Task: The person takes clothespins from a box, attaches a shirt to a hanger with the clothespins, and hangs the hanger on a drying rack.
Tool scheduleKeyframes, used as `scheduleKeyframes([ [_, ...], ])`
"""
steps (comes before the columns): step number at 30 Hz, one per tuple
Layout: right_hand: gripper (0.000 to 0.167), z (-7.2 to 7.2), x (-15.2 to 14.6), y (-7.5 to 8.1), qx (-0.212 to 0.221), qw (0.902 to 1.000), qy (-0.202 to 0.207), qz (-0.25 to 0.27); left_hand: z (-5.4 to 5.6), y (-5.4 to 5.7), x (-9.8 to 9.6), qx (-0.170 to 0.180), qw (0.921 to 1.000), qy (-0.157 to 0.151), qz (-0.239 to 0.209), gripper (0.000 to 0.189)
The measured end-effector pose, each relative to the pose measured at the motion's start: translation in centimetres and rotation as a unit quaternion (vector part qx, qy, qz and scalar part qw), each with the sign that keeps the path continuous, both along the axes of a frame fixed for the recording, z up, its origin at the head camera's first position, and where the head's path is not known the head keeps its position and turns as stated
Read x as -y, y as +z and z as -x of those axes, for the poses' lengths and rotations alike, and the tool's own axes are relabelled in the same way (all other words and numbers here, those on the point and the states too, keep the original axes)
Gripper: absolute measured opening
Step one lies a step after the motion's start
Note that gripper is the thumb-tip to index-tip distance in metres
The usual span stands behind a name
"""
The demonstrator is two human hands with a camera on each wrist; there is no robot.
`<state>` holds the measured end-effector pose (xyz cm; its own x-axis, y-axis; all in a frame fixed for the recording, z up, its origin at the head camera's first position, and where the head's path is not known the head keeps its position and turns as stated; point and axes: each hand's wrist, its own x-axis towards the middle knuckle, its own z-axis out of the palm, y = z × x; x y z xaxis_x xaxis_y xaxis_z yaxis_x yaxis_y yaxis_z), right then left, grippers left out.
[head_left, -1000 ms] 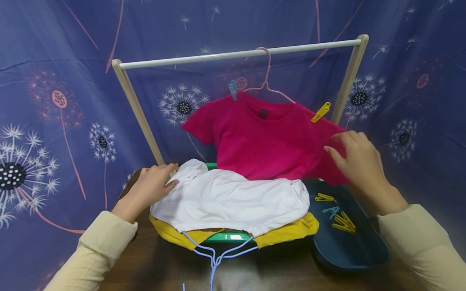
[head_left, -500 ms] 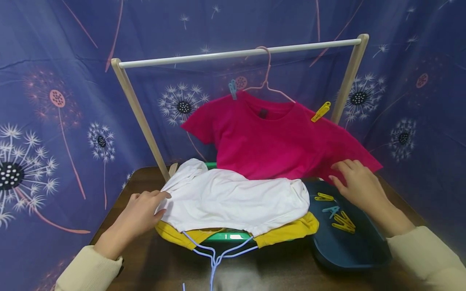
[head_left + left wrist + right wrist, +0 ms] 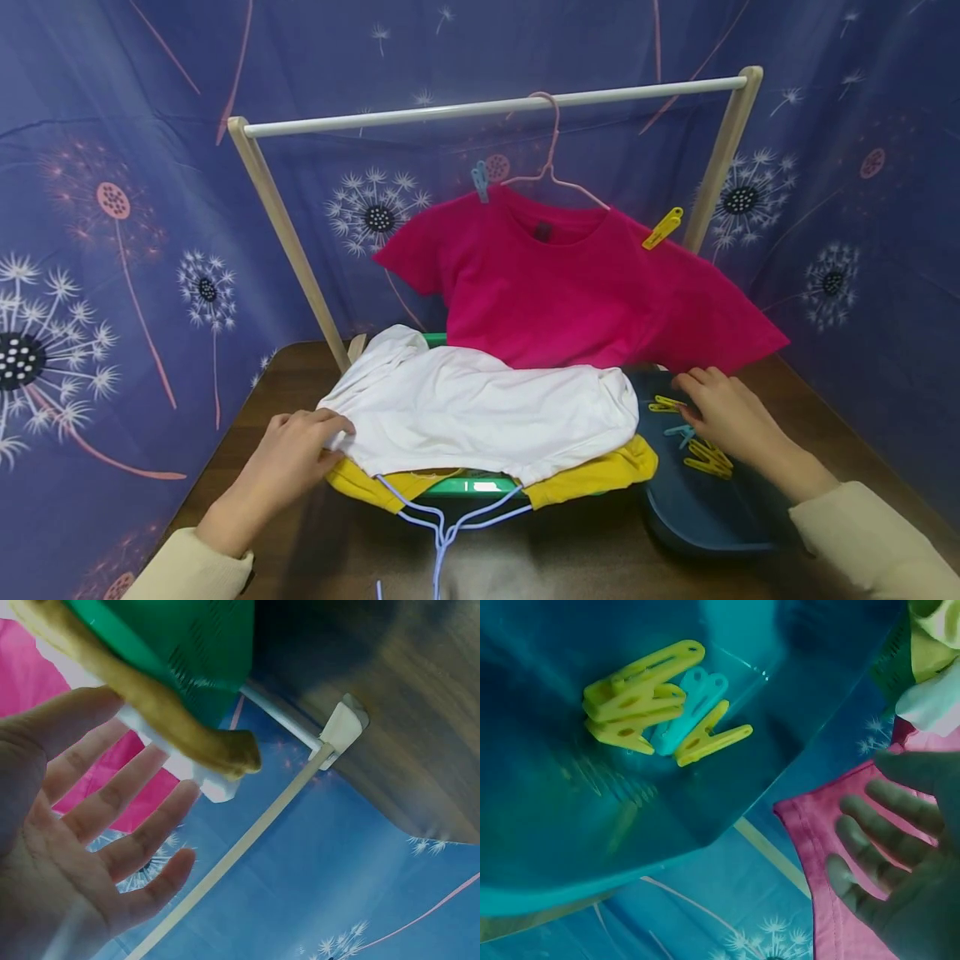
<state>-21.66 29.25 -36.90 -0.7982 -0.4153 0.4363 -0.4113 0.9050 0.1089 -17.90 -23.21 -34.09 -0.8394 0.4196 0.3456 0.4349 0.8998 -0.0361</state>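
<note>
A white shirt point(image 3: 480, 408) lies over a yellow garment point(image 3: 600, 479) on a green basket point(image 3: 476, 487), with a blue hanger point(image 3: 441, 529) sticking out toward me. At the pile's left edge is my left hand point(image 3: 288, 454); its fingers point(image 3: 146, 832) are spread, and the thumb overlaps the yellow cloth in the left wrist view. My right hand point(image 3: 731, 417) hovers at the dark blue tub point(image 3: 705, 525), fingers loosely extended and holding nothing. Yellow clothespins point(image 3: 641, 694) and a light blue clothespin point(image 3: 690, 712) lie in the tub.
Behind, a pink shirt point(image 3: 555, 283) hangs from a pink hanger point(image 3: 552, 158) on the white rail point(image 3: 450, 112) of a wooden-legged rack. A blue clothespin point(image 3: 480, 182) and a yellow clothespin point(image 3: 663, 228) sit at its shoulders. A dandelion-print curtain point(image 3: 150, 67) surrounds the brown table point(image 3: 247, 442).
My right hand has let go of the pink sleeve, which now hangs outspread, and moved down over the tub. My left hand has come down along the white shirt's left edge.
</note>
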Motion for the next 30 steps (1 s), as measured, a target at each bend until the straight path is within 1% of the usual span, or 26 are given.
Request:
scheduleKeyframes([
  [4, 0.033, 0.1, -0.1, -0.3, 0.028, 0.9994, -0.008, -0.02, 0.0, -0.7, -0.1, -0.028, 0.9995, -0.005, -0.012, 0.022],
  [9, 0.031, 0.3, -0.3, -0.4, 0.055, 0.9973, -0.013, -0.048, -0.1, -1.3, -0.1, -0.063, 0.9976, -0.012, -0.025, 0.018],
  [16, 0.026, 0.5, -1.3, -1.0, 0.099, 0.9926, -0.007, -0.07, 0.0, -1.9, 0.0, -0.094, 0.9953, -0.012, -0.02, 0.02],
  [23, 0.032, 0.6, -1.7, -1.6, 0.119, 0.9891, -0.002, -0.086, 0.0, -2.2, -0.1, -0.14, 0.9899, -0.021, -0.002, 0.021],
  [30, 0.034, 0.8, -1.6, -1.9, 0.113, 0.9874, 0.01, -0.111, 0.0, -2.4, 0.0, -0.172, 0.9849, -0.019, 0.014, 0.022],
])
